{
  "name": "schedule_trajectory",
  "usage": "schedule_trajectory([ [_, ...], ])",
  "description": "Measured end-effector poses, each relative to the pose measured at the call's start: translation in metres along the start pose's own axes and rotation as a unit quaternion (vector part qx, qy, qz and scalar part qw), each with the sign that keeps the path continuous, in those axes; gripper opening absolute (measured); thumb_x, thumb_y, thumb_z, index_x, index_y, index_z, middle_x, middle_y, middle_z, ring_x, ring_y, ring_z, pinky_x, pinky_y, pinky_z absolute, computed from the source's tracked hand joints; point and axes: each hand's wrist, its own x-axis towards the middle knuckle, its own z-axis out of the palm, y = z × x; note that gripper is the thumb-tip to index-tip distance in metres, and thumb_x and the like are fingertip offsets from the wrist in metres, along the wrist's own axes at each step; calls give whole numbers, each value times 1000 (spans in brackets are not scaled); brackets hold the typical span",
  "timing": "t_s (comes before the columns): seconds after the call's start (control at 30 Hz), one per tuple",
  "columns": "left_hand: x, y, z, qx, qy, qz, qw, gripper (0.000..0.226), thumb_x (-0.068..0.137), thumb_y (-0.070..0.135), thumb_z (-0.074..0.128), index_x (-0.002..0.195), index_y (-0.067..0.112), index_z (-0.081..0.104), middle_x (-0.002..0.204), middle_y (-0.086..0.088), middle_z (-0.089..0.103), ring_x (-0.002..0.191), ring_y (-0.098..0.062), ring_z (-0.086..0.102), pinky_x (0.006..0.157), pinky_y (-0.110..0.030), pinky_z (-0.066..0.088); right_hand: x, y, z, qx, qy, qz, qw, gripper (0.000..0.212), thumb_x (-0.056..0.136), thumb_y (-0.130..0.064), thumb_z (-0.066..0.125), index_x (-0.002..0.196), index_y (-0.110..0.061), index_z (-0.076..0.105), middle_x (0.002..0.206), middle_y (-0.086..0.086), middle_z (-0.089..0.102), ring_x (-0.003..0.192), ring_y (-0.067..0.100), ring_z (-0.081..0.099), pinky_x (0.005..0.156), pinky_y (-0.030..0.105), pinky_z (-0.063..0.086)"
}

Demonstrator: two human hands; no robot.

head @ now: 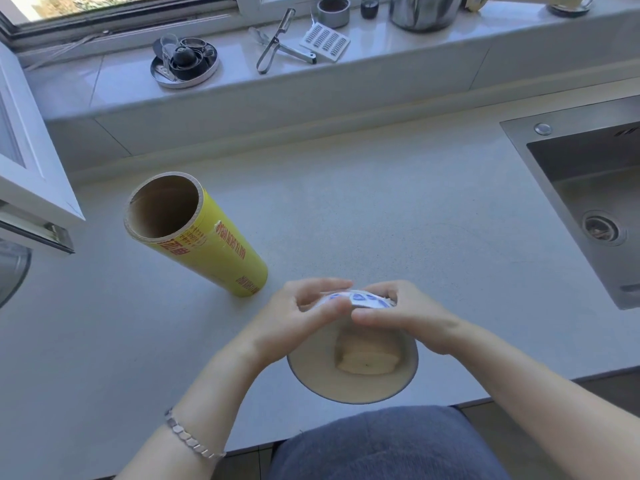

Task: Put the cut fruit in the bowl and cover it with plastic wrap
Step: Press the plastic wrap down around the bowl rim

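Observation:
A bowl (311, 372), white with blue marks on its outside, is tipped at the counter's near edge so its opening faces me. Pale cut fruit (367, 360) lies inside and looks hazy, as if under clear film. My left hand (301, 315) and my right hand (401, 315) both grip the bowl's patterned outer wall at its far side, fingers curled and pressed against it. I cannot make out the film's edges. A yellow roll of plastic wrap (214, 251) stands upright on the counter to the left of the bowl, apart from both hands.
A steel sink (588, 202) is set into the counter at the right. The windowsill behind holds a peeler (273, 43), a small grater (325, 43), a round metal dish of small parts (185, 64) and a steel pot (426, 12). An open window frame (31, 161) juts in at the left.

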Motion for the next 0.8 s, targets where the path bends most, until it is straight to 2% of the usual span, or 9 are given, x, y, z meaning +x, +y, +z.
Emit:
schedule_trajectory([
  [0.07, 2, -2, 7, 29, 7, 6, 1000, 42, 59, 65, 51, 93, 43, 61, 104, 15, 68, 100, 3, 61, 91, -17, 46, 2, -3, 0, -23, 5, 6, 1000, 65, 48, -56, 69, 88, -5, 69, 80, 6, 64, 73, 13, 60, 69, 29, 44],
  [0.17, 2, -10, 15, 14, 66, 34, 997, 30, 61, 62, 52, 82, 44, 65, 86, 23, 71, 87, 7, 63, 81, -14, 48, 1, -5, 2, -32, 8, 17, 999, 66, 54, -60, 69, 89, -4, 70, 84, 9, 67, 76, 15, 62, 71, 31, 45],
  [0.23, -2, -15, 18, -16, 102, 37, 994, 26, 61, 57, 57, 77, 41, 68, 79, 26, 72, 82, 5, 65, 76, -13, 49, -1, -8, 1, -2, 45, 18, 999, 52, 63, -61, 69, 86, -14, 71, 90, 6, 70, 77, 10, 64, 73, 23, 48],
  [0.3, -6, -17, 19, -32, 129, 36, 990, 28, 59, 56, 58, 77, 39, 68, 76, 30, 71, 78, 8, 64, 72, -9, 47, -5, -9, -4, -10, 91, 7, 996, 40, 66, -58, 57, 84, -23, 68, 89, -2, 70, 77, 3, 61, 74, 17, 45],
  [0.43, -10, -19, 18, -25, 174, 34, 984, 30, 54, 58, 60, 76, 38, 66, 71, 33, 68, 73, 11, 63, 66, -4, 45, -13, -14, -9, -97, 97, 0, 991, 14, 77, -35, 66, 66, -28, 72, 67, -13, 73, 66, -3, 63, 64, 15, 46],
  [0.57, -13, -22, 18, -25, 192, 32, 980, 29, 53, 54, 66, 75, 35, 67, 69, 32, 69, 72, 9, 63, 65, -5, 46, -9, -17, -8, -89, 133, 4, 987, 15, 74, -25, 72, 59, -21, 71, 60, 2, 68, 57, 10, 54, 52, 19, 39],
  [0.67, -15, -23, 18, -22, 198, 29, 980, 24, 56, 46, 69, 76, 34, 67, 69, 33, 68, 72, 10, 63, 65, -5, 46, -6, -21, -8, -131, 114, 25, 985, 21, 80, -28, 66, 64, -15, 69, 52, -4, 56, 47, 6, 41, 39, 14, 28],
  [0.73, -15, -21, 15, -15, 193, 22, 981, 18, 58, 41, 70, 74, 36, 66, 68, 34, 68, 71, 10, 63, 65, -5, 46, -2, -23, -9, -157, 85, 45, 983, 29, 86, -29, 57, 61, -19, 64, 53, -9, 56, 43, -2, 44, 41, 8, 31],
  [0.8, -14, -17, 12, 0, 186, 19, 982, 15, 53, 46, 72, 66, 42, 66, 67, 36, 66, 69, 12, 62, 65, -5, 46, 2, -25, -13, -127, 59, 79, 987, 32, 91, -27, 51, 62, -17, 59, 63, -3, 58, 52, -2, 50, 46, 7, 34],
])
